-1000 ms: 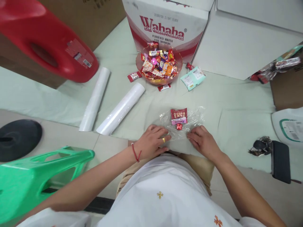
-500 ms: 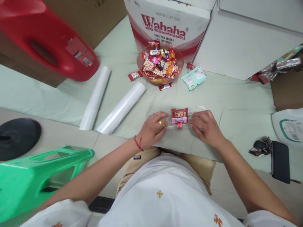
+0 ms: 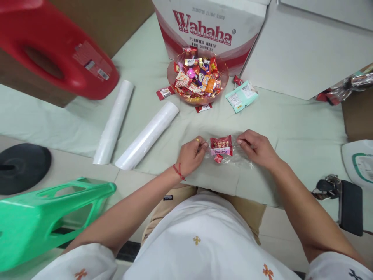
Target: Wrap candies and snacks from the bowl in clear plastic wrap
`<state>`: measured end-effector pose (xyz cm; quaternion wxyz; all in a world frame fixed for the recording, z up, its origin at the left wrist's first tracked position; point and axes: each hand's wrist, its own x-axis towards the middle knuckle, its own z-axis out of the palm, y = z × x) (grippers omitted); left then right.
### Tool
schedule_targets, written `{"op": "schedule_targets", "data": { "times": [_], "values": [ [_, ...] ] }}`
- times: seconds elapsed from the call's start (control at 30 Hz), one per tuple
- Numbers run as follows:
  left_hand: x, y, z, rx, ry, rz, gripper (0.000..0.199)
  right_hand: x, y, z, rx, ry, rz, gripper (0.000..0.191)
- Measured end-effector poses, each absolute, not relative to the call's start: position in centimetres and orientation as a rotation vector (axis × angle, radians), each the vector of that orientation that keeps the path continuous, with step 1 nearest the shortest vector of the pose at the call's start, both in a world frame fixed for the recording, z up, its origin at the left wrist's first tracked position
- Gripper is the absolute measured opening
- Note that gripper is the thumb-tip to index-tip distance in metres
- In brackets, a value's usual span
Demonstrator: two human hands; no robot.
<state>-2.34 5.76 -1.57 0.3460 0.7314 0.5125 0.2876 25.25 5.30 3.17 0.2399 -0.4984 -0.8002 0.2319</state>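
Clear film point(image 3: 244, 160) pinched on both sides near front edge of surface point(image 3: 305, 144): left side nipped by left hand point(image 3: 191, 156), fingers curled; right side caught between thumb and fingertips of right hand point(image 3: 257, 149). Red-and-pink packet point(image 3: 221, 145) framed between hands, small red candy point(image 3: 218, 158) placed beside it, nearer front edge. Bowl point(image 3: 225, 76) heaped with sweets point(image 3: 201, 77), set farther from front edge, just before Wahaha carton point(image 3: 204, 29). Two white rolls point(image 3: 147, 136) laid toward left, ends by front edge.

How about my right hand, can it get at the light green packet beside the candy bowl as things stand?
Probably yes: only tablecloth shows between your right hand and the packet, though that hand is pinching clear plastic.
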Motion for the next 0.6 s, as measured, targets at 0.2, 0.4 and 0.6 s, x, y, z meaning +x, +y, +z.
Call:
{"op": "schedule_targets", "data": {
  "times": [0.2, 0.4, 0.6],
  "values": [
    [-2.3, 5.7, -1.7, 1.836, 1.322, 0.765, 0.023, 24.2, 1.2, 4.2, -1.234, -2.517, 0.303, 0.045],
    [-3.8, 4.8, -0.9, 1.906, 1.082, 0.956, 0.014, 24.5, -0.4, 2.8, -1.297, -2.407, 0.188, 0.010],
    [-4.6, 4.4, 0.8, 2.155, 1.087, 1.037, 0.034, 24.3, -0.1, 3.2, -1.264, -2.373, 0.311, 0.008]
  ]
}}
